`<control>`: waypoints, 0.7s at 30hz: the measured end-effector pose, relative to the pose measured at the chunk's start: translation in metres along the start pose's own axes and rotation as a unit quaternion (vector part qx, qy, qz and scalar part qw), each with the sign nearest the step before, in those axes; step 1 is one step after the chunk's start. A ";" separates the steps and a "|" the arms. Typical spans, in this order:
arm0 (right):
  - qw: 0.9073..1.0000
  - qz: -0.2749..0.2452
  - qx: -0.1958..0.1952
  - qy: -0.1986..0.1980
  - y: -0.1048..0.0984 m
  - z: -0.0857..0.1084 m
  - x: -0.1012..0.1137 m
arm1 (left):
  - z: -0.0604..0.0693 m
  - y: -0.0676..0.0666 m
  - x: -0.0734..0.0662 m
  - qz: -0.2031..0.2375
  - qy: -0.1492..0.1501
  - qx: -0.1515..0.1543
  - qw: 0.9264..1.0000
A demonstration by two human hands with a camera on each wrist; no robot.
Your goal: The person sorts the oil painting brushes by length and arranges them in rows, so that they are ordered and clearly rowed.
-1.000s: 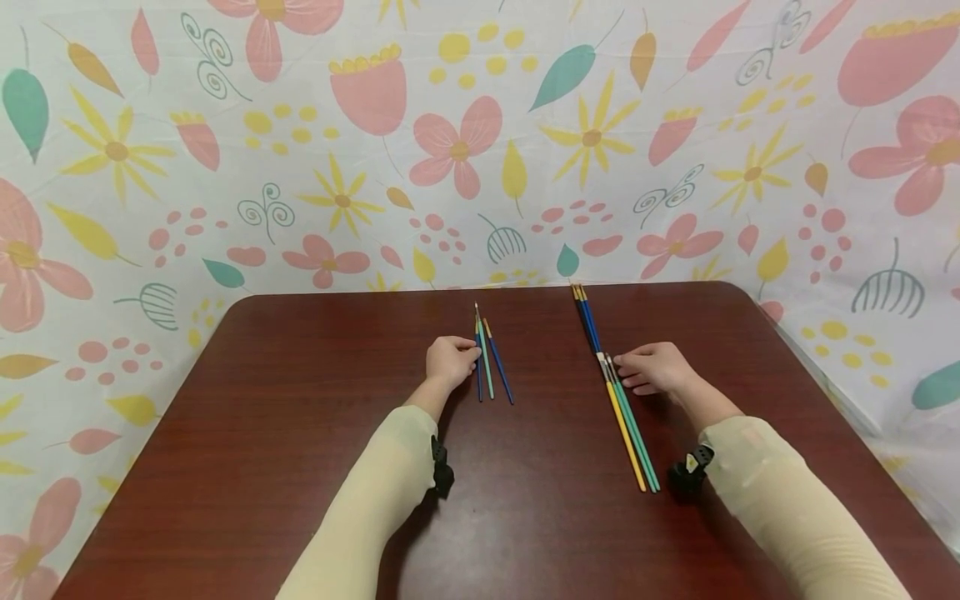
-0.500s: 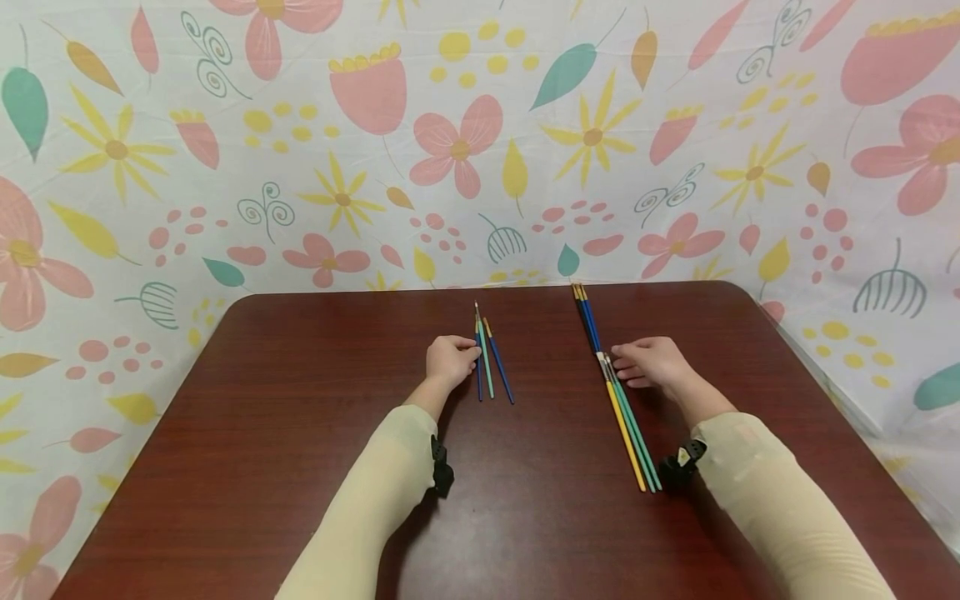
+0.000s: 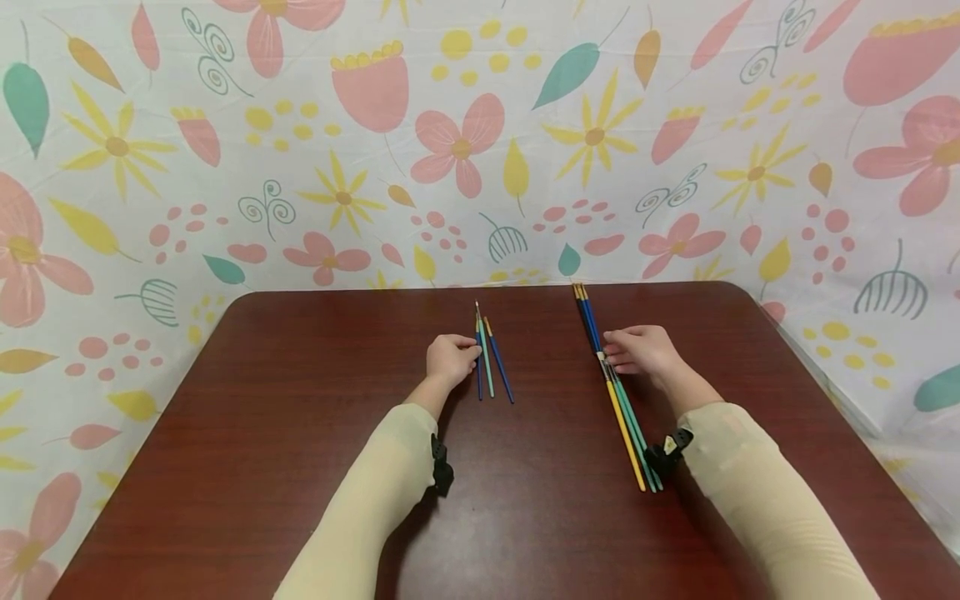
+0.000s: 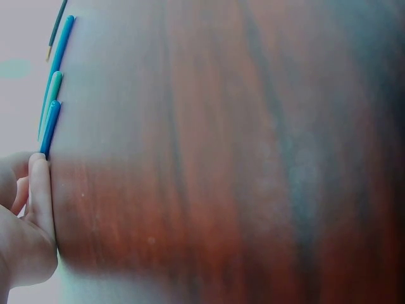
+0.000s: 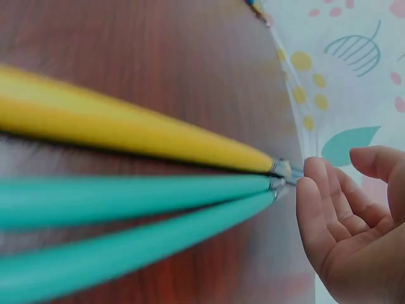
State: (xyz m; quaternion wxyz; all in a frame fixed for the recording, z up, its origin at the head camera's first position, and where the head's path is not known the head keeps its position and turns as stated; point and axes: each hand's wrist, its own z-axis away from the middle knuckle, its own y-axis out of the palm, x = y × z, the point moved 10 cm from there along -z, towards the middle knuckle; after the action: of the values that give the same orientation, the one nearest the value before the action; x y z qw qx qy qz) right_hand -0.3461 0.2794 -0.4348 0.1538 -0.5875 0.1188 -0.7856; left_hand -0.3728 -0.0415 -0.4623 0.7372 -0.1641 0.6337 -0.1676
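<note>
My left hand (image 3: 450, 360) pinches a blue paintbrush (image 3: 479, 385) lying on the table, its fingertips on the handle. Beside it lie a light-green paintbrush (image 3: 487, 367) and another blue paintbrush (image 3: 501, 367), bristles away from me. My right hand (image 3: 643, 352) hovers at the middle of the right-hand row of brushes, its thumb apart from relaxed fingers. Dark blue paintbrushes (image 3: 588, 318) form the far part of that row. Nearer me lie a yellow paintbrush (image 5: 126, 123) and two green paintbrushes (image 5: 139, 199), with bristle ends by the right fingertips, partly hidden in the head view.
The brown wooden table (image 3: 315, 467) reaches back to a flower-printed cloth (image 3: 457, 150) hanging behind it. Both sleeves carry a black wrist camera (image 3: 441, 467). The far brushes' tips reach close to the table's back edge.
My right hand has shifted away from me and slightly left, along the row toward the dark blue brushes. The left hand and its three brushes stay put.
</note>
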 end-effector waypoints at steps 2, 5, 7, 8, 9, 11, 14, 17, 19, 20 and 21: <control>1.000 -0.008 0.001 -0.003 0.003 -0.002 0.004 | 0.000 0.000 0.000 -0.001 0.000 0.000 1.000; 1.000 -0.012 0.002 -0.010 0.007 -0.006 0.009 | 0.000 -0.001 -0.001 -0.006 0.000 0.000 1.000; 1.000 -0.011 0.003 -0.013 0.011 -0.008 0.012 | 0.000 -0.001 -0.001 -0.009 0.000 -0.001 1.000; 1.000 -0.010 0.003 -0.014 0.012 -0.009 0.014 | 0.000 -0.001 -0.002 -0.011 0.000 -0.001 1.000; 1.000 -0.008 0.003 -0.017 0.013 -0.010 0.015 | 0.000 -0.001 -0.002 -0.012 -0.001 0.000 1.000; 1.000 -0.004 0.002 -0.020 0.016 -0.011 0.018 | 0.001 -0.001 -0.001 -0.014 -0.001 0.000 1.000; 1.000 -0.005 -0.002 -0.025 0.021 -0.014 0.022 | 0.001 -0.001 -0.001 -0.015 -0.003 0.000 1.000; 0.999 -0.010 -0.006 -0.030 0.027 -0.017 0.025 | 0.000 -0.001 -0.001 -0.017 -0.002 0.000 1.000; 0.999 -0.020 -0.011 -0.033 0.031 -0.020 0.027 | 0.000 -0.001 -0.001 -0.016 0.000 0.000 1.000; 0.999 -0.023 -0.013 -0.034 0.033 -0.021 0.029 | 0.000 -0.001 -0.001 -0.015 0.000 0.000 1.000; 0.999 -0.025 -0.015 -0.036 0.035 -0.022 0.030 | 0.000 -0.001 -0.001 -0.014 0.001 0.000 1.000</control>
State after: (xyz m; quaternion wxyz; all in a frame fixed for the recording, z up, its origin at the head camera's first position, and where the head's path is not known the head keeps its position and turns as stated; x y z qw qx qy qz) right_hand -0.3718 0.2360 -0.4274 0.1295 -0.6204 0.1104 -0.7656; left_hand -0.3730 -0.0416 -0.4610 0.7342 -0.1728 0.6318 -0.1786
